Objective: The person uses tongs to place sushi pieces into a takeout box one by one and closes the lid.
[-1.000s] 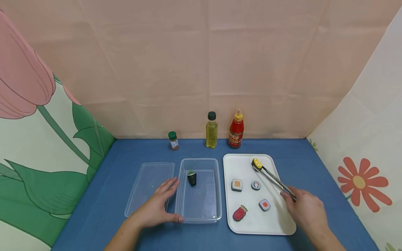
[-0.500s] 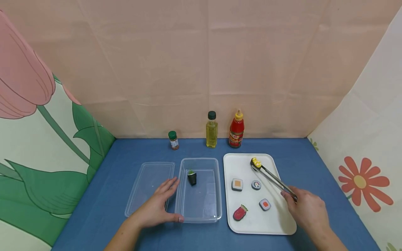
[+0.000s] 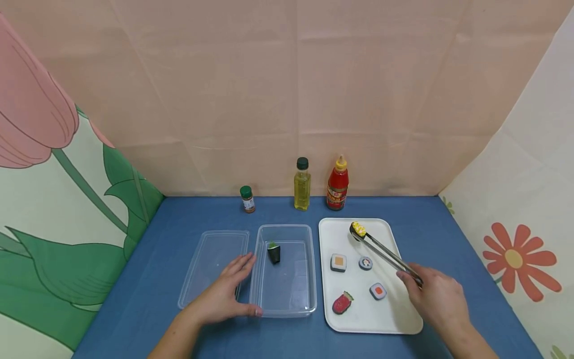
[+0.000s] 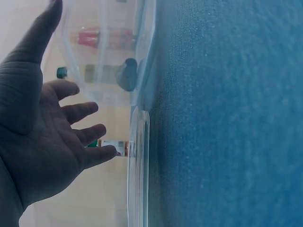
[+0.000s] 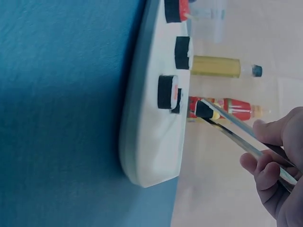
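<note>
Since 1.0 s ago, corn sushi [image 3: 358, 229] has been lifted by tongs [image 3: 385, 253] pinched in right hand [image 3: 432, 295], above tray [image 3: 396, 319] at 12 o'clock. Transfer step judged underway; carry toward 9 o'clock needed. Box [image 3: 309, 279], steadied by spread left hand [image 3: 224, 294], holds one roll [image 3: 274, 254]; four pieces left on tray.

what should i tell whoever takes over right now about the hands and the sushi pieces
Right hand grips metal tongs, which pinch the yellow-topped sushi piece above the far end of the white tray.
Left hand is open, resting against the near left corner of the clear container, beside its lid.
Done: one dark cone-shaped piece lies in the container.
Left: the held piece, plus four pieces on the tray.
</note>
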Tool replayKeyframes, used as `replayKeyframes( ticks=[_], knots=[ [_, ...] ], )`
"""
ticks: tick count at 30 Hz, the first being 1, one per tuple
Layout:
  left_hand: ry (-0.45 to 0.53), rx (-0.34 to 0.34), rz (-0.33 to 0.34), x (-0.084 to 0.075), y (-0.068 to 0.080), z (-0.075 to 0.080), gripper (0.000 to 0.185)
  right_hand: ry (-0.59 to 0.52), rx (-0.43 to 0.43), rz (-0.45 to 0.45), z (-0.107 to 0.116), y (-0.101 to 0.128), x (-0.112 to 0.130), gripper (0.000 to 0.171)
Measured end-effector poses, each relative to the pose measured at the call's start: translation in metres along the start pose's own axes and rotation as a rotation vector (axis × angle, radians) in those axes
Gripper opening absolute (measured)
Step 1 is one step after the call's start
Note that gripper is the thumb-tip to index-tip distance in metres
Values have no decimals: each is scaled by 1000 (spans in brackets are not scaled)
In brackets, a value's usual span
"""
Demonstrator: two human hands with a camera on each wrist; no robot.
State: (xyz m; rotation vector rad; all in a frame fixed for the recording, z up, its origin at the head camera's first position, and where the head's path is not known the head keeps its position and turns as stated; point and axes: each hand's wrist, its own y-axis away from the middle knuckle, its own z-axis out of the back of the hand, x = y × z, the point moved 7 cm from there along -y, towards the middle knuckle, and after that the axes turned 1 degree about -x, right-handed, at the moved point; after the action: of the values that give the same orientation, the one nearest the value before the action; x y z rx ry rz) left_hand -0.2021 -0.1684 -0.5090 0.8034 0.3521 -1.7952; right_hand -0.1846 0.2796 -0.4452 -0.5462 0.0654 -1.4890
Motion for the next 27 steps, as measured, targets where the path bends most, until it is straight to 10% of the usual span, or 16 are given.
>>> replayKeyframes(
  ticks=[27],
  knots=[
    [-1,9,9,1,-2,1,123,-57,-113,172,22,-3,43,34]
  ],
)
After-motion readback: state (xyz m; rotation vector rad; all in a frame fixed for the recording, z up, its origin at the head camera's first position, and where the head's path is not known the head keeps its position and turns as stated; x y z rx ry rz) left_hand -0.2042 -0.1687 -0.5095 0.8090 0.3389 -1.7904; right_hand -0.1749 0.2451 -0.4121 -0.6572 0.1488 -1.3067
